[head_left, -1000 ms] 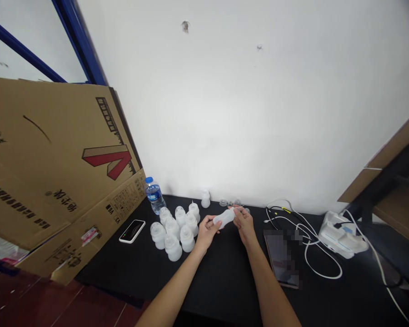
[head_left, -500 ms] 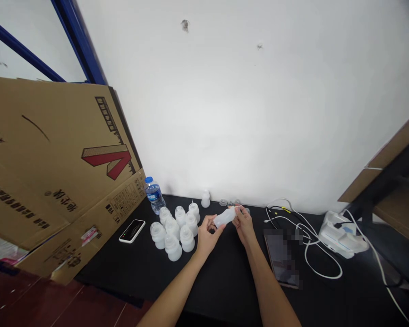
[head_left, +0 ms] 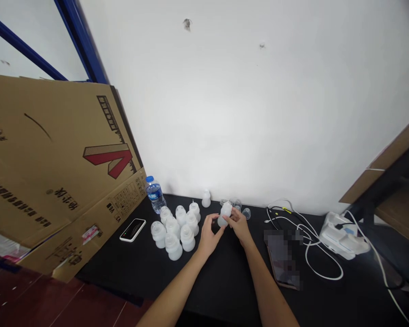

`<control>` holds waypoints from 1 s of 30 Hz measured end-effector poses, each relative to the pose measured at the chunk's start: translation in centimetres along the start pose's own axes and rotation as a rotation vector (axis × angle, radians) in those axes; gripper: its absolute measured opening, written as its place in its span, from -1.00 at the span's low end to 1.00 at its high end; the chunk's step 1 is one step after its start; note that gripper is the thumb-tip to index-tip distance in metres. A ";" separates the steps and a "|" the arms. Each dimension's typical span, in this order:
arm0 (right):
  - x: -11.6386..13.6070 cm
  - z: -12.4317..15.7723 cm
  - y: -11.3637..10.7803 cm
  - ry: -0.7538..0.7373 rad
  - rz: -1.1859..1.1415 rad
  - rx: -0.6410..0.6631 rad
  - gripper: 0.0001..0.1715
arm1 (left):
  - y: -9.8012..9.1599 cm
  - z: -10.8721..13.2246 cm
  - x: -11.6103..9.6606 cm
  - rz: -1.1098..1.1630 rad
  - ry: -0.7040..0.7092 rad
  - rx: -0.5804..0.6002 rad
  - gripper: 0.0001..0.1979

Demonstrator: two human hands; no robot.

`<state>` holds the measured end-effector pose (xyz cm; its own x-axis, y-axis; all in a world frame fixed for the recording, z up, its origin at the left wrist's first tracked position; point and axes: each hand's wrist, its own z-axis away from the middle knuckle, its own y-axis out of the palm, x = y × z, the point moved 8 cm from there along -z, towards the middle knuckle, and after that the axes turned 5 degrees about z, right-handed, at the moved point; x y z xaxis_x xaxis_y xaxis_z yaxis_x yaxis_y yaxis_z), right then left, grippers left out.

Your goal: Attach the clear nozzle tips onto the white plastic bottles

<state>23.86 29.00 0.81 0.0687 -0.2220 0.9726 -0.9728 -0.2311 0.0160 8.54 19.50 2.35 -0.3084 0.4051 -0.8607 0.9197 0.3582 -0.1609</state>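
Between my two hands is a small white plastic bottle [head_left: 225, 214], held nearly upright above the black table. My left hand [head_left: 209, 236] is curled around its left and lower side. My right hand [head_left: 240, 226] grips it from the right, thumb on the front. A cluster of several similar white bottles [head_left: 173, 246] stands left of my left hand; one at the back of the group has a thin pointed tip. Another white bottle [head_left: 206, 199] stands alone near the wall. Just behind my hands lie several small clear caps [head_left: 246, 213], partly hidden.
A water bottle [head_left: 155, 196] and a white-edged phone [head_left: 132, 230] are at the left, beside a large cardboard sheet [head_left: 61, 150]. At the right lie a dark tablet-like device [head_left: 282, 261], white cables [head_left: 322, 274] and a white plug unit [head_left: 342, 236]. The wall [head_left: 225, 113] bounds the back.
The bottle in my hands has turned from tilted sideways to nearly upright. My right hand has shifted from the tip end onto the bottle's body.
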 end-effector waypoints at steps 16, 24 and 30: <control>0.9 1.3 2.6 -0.090 0.454 0.199 -0.53 | 4.7 2.5 -0.5 -0.281 -0.077 0.567 -0.81; 2.1 3.0 4.9 -0.069 0.405 0.369 -0.58 | 4.6 2.5 -1.5 -0.228 0.032 0.572 -0.49; 3.2 3.8 5.9 -0.081 0.362 0.455 -0.62 | 4.4 2.5 -1.3 -0.187 0.006 0.548 -0.56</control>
<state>19.21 23.31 3.17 -0.2156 -0.4304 0.8765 -0.7463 -0.5063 -0.4321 13.58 18.39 1.56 -0.4777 0.3819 -0.7912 0.8406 -0.0631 -0.5380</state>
